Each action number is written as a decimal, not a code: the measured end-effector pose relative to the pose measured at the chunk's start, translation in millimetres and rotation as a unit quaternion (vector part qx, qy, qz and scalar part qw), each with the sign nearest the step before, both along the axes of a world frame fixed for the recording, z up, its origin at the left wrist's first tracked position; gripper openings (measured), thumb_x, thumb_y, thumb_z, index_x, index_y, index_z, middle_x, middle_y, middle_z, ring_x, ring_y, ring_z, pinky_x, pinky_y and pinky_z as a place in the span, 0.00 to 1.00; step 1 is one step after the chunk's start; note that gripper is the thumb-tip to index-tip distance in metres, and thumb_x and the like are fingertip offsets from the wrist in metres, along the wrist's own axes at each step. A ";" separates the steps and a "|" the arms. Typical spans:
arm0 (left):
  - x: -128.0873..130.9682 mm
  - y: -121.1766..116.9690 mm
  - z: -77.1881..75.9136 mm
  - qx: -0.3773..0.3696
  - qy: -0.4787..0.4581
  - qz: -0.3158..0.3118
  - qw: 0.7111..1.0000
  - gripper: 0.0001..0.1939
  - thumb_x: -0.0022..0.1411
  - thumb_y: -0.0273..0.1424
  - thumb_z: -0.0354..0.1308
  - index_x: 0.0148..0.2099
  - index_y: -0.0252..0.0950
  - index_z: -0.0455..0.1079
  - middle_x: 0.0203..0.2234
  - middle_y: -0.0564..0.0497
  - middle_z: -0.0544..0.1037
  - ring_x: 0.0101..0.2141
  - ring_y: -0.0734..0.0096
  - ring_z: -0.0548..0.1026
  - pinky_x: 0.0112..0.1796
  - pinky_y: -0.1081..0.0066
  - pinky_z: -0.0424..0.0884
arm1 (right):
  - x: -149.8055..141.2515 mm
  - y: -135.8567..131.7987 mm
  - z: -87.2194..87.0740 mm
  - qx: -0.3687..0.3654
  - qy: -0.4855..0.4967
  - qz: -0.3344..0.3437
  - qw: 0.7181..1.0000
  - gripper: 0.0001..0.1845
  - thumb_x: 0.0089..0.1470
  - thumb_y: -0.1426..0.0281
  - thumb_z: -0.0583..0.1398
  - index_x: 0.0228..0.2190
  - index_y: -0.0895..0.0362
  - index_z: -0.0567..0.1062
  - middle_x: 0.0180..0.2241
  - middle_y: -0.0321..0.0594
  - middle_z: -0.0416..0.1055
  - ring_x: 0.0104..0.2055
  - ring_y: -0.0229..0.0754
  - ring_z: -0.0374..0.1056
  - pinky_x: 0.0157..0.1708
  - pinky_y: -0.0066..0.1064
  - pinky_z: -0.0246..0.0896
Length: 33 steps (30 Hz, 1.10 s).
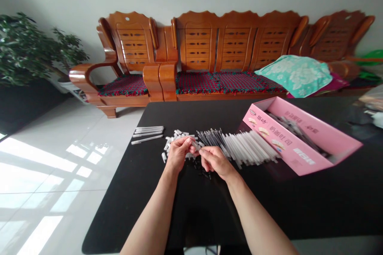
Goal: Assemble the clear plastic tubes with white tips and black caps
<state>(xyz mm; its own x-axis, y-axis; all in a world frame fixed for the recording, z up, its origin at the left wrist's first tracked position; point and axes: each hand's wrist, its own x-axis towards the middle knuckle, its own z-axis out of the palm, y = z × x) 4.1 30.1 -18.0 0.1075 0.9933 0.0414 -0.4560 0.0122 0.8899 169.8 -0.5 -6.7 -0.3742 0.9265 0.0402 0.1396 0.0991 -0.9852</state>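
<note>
My left hand (pixel 178 152) and my right hand (pixel 214 160) meet over the black table (pixel 299 207), both pinching a small white pen part (pixel 196 145) held between their fingertips. Just behind the hands lies a heap of short white caps (pixel 173 137). To the right of it spreads a row of clear pen tubes with dark refills (pixel 239 145). Small black bits (pixel 201 169) lie under my right hand. A few finished white pens (pixel 148 132) lie side by side at the left of the table.
A pink cardboard box (pixel 299 147) with dark pen parts inside stands open at the right. Behind the table are a wooden sofa (pixel 236 48) and armchair (pixel 125 59), a green cloth (pixel 295 73), and a potted plant (pixel 26 48) at far left.
</note>
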 end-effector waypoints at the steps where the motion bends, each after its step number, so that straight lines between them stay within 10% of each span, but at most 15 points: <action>1: 1.4 -0.2 -0.5 0.000 0.003 0.007 1.000 0.15 0.54 0.39 0.69 0.35 0.31 0.79 0.18 0.51 0.74 0.20 0.76 0.70 0.25 0.74 0.69 | 0.4 0.1 -0.3 0.014 -0.015 -0.004 1.000 0.24 0.65 0.54 0.50 0.29 0.58 0.74 0.14 0.30 0.61 0.15 0.34 0.51 0.17 0.26 0.44; 9: 4.2 2.5 -3.1 -0.054 0.000 0.100 0.994 0.16 0.49 0.40 0.71 0.32 0.30 0.79 0.17 0.51 0.74 0.18 0.77 0.70 0.23 0.76 0.67 | -12.1 -0.6 -4.3 0.299 -0.325 -0.118 0.890 0.15 0.64 0.68 0.52 0.33 0.58 0.76 0.24 0.43 0.73 0.26 0.40 0.66 0.29 0.30 0.49; 15: -3.8 1.2 2.1 0.016 0.009 0.013 1.000 0.15 0.54 0.40 0.69 0.34 0.31 0.79 0.19 0.51 0.75 0.20 0.75 0.71 0.25 0.73 0.69 | -4.9 -2.1 1.6 0.078 -0.058 -0.026 0.995 0.24 0.67 0.55 0.49 0.29 0.57 0.74 0.17 0.34 0.65 0.19 0.35 0.58 0.21 0.26 0.50; 20: 3.5 -1.4 1.7 0.006 0.019 0.029 0.999 0.16 0.55 0.40 0.68 0.34 0.30 0.78 0.18 0.52 0.74 0.19 0.76 0.70 0.24 0.75 0.68 | -0.3 -1.1 0.6 0.068 -0.048 -0.004 0.997 0.22 0.66 0.57 0.49 0.29 0.58 0.73 0.15 0.30 0.57 0.17 0.34 0.50 0.19 0.27 0.43; 27: 3.1 1.9 -2.1 -0.071 -0.002 0.073 0.995 0.17 0.48 0.40 0.71 0.32 0.29 0.78 0.17 0.51 0.74 0.18 0.78 0.70 0.23 0.77 0.67 | -12.8 -3.0 -4.9 0.331 -0.349 -0.111 0.870 0.15 0.65 0.70 0.50 0.32 0.60 0.75 0.22 0.42 0.71 0.23 0.38 0.62 0.27 0.32 0.44; 33: -3.5 0.0 1.3 0.012 0.006 0.021 1.000 0.15 0.54 0.39 0.68 0.34 0.30 0.79 0.18 0.51 0.75 0.20 0.77 0.71 0.25 0.76 0.69 | -6.7 -2.4 0.1 0.131 -0.096 -0.044 0.986 0.20 0.66 0.59 0.51 0.30 0.57 0.74 0.18 0.34 0.65 0.19 0.36 0.58 0.22 0.27 0.47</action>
